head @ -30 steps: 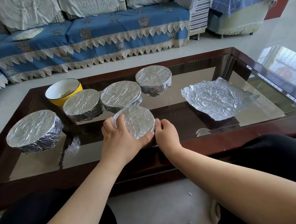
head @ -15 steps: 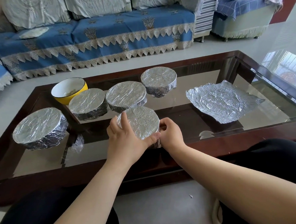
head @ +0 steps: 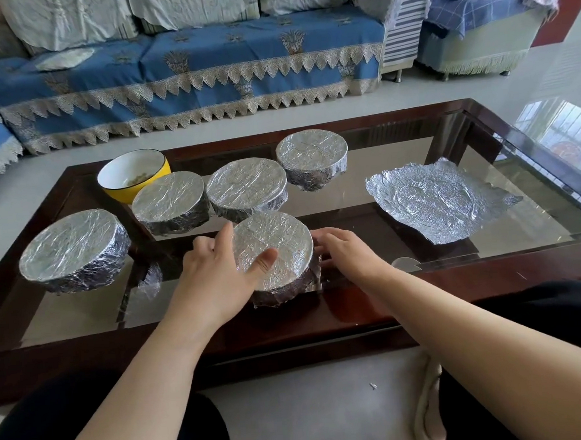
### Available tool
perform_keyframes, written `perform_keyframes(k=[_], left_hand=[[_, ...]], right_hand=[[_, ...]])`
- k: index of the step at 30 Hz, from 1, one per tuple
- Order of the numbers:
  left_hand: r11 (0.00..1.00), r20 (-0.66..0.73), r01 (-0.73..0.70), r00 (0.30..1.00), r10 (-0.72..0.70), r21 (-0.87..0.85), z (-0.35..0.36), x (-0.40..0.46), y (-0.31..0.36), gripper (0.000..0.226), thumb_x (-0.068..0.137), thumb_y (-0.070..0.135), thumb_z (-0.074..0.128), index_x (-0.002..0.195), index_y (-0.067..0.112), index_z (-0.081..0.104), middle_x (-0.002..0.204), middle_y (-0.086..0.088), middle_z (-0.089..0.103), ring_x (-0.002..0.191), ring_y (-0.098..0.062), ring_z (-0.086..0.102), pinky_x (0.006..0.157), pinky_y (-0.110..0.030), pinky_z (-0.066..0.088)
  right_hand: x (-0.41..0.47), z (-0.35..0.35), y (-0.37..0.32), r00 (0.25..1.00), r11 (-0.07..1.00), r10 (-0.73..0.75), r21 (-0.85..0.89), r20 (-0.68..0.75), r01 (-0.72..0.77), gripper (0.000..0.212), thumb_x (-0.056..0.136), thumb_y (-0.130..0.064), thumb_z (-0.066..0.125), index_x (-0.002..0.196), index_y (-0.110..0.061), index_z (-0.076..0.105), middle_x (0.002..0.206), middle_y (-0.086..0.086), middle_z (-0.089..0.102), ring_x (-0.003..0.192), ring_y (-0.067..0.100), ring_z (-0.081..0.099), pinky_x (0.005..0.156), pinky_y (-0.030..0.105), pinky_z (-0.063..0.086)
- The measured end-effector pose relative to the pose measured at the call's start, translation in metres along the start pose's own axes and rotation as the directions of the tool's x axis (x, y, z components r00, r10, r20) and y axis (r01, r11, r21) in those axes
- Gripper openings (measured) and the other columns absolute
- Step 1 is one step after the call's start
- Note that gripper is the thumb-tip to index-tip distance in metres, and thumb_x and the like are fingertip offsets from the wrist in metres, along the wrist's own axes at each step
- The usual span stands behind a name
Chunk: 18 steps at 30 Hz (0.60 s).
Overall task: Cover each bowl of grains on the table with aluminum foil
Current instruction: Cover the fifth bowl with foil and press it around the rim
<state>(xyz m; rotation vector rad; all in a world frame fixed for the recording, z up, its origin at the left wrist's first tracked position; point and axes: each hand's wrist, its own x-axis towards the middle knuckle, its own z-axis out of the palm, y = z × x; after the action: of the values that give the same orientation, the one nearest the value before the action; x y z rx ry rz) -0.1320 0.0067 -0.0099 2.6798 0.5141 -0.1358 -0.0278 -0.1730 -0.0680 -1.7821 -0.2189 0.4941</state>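
At the far left of the frame a large foil-wrapped bowl (head: 73, 250) sits on the glass-topped coffee table (head: 423, 300), well apart from both hands. Above and to its right, at the table's far edge, stands an uncovered yellow bowl (head: 135, 176) with a white inside and a few grains in the bottom. Just beside it, lower right, is a second foil-covered bowl (head: 169, 201), and next to that a third foil-covered bowl (head: 246, 187), the two close together. Higher and further right sits a fourth foil-covered bowl (head: 312, 159).

In the lower centre, nearest the camera, is the foil-covered bowl being worked on (head: 277, 251). The left hand (head: 217, 275) lies against its left side: the fingers reach up along the rim, loosely curved, and the thumb presses flat on the foil top, so the hand clasps the bowl's edge. The right hand (head: 347, 250) is at the bowl's right side, fingers curled toward the crumpled foil at the wall; whether the fingertips pinch the foil or only touch it cannot be told.

To the right of the hands, well apart from them, a loose crinkled sheet of aluminum foil (head: 441, 198) lies flat on the glass. In the upper part of the frame a blue sofa cover with lace trim (head: 188, 73) runs across.
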Motion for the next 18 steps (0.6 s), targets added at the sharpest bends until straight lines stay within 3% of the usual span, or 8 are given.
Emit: perform_keyframes(k=[2, 3, 5, 7, 10, 13, 18], left_hand=[[0.998, -0.046, -0.044, 0.998, 0.045, 0.036, 0.002, 0.004, -0.004, 0.113, 0.064, 0.087, 0.02, 0.158, 0.025, 0.003, 0.157, -0.004, 0.012, 0.147, -0.025, 0.006, 0.117, -0.046, 0.019], [0.995, -0.063, -0.086, 0.994, 0.09, 0.054, 0.005, 0.007, -0.005, 0.113, 0.065, 0.087, 0.019, 0.158, 0.024, 0.003, 0.162, -0.002, 0.004, 0.149, -0.024, -0.001, 0.119, -0.046, 0.013], [0.977, -0.066, -0.19, 0.978, 0.197, 0.094, 0.01, 0.014, -0.007, 0.117, 0.064, 0.094, 0.01, 0.158, 0.025, 0.0, 0.165, -0.001, -0.009, 0.151, -0.024, -0.01, 0.121, -0.044, 0.0], [0.958, -0.043, -0.266, 0.961, 0.271, 0.105, 0.016, 0.019, -0.007, 0.129, 0.053, 0.102, -0.002, 0.158, 0.027, -0.002, 0.166, -0.001, -0.01, 0.151, -0.025, -0.012, 0.12, -0.042, -0.005], [0.957, -0.026, -0.276, 0.96, 0.279, 0.093, 0.025, 0.022, -0.006, 0.127, 0.055, 0.102, 0.003, 0.158, 0.028, 0.002, 0.166, 0.0, -0.005, 0.151, -0.027, -0.006, 0.121, -0.043, 0.001], [0.954, -0.084, -0.273, 0.955, 0.285, 0.124, 0.03, 0.021, -0.004, 0.125, 0.059, 0.099, 0.007, 0.158, 0.024, 0.01, 0.166, -0.004, 0.003, 0.15, -0.028, 0.004, 0.12, -0.043, 0.008], [0.96, -0.132, -0.236, 0.958, 0.256, 0.151, 0.035, 0.02, -0.001, 0.135, 0.052, 0.102, -0.005, 0.157, 0.02, 0.017, 0.165, -0.009, 0.007, 0.148, -0.033, 0.009, 0.12, -0.044, 0.009]], right_hand=[[-0.001, 0.0, 0.002, 0.994, 0.987, -0.1, -0.128, -0.035, 0.095, 0.041, 0.105, -0.03, 0.034, 0.102, -0.006, 0.067, 0.1, 0.007, 0.067, 0.096, 0.021, 0.06, 0.094, 0.042, 0.049], [-0.004, 0.0, 0.003, 0.984, 0.973, -0.158, -0.182, -0.084, 0.141, 0.044, 0.105, -0.033, 0.033, 0.108, -0.002, 0.063, 0.1, 0.003, 0.062, 0.098, 0.017, 0.054, 0.097, 0.036, 0.045], [-0.016, 0.006, 0.006, 0.943, 0.945, -0.278, -0.23, -0.181, 0.234, 0.042, 0.105, -0.033, 0.036, 0.133, -0.007, 0.053, 0.12, -0.005, 0.052, 0.114, 0.001, 0.044, 0.1, 0.011, 0.03], [-0.024, 0.011, 0.011, 0.898, 0.889, -0.414, -0.282, -0.153, 0.362, 0.05, 0.102, -0.037, 0.038, 0.146, -0.012, 0.039, 0.137, -0.007, 0.044, 0.12, -0.01, 0.037, 0.098, 0.0, 0.023], [-0.028, 0.021, 0.02, 0.911, 0.874, -0.411, -0.299, -0.034, 0.384, 0.064, 0.097, -0.05, 0.035, 0.152, -0.017, 0.028, 0.148, -0.012, 0.036, 0.135, -0.002, 0.035, 0.109, 0.012, 0.026], [-0.033, 0.026, 0.021, 0.941, 0.913, -0.336, -0.255, -0.035, 0.317, 0.057, 0.102, -0.037, 0.037, 0.154, -0.021, 0.02, 0.143, -0.021, 0.033, 0.132, -0.006, 0.033, 0.105, 0.013, 0.027], [-0.038, 0.033, 0.026, 0.956, 0.961, -0.262, -0.131, -0.135, 0.245, 0.042, 0.103, -0.033, 0.036, 0.143, -0.021, 0.039, 0.138, -0.006, 0.053, 0.124, 0.01, 0.051, 0.096, 0.022, 0.038]])
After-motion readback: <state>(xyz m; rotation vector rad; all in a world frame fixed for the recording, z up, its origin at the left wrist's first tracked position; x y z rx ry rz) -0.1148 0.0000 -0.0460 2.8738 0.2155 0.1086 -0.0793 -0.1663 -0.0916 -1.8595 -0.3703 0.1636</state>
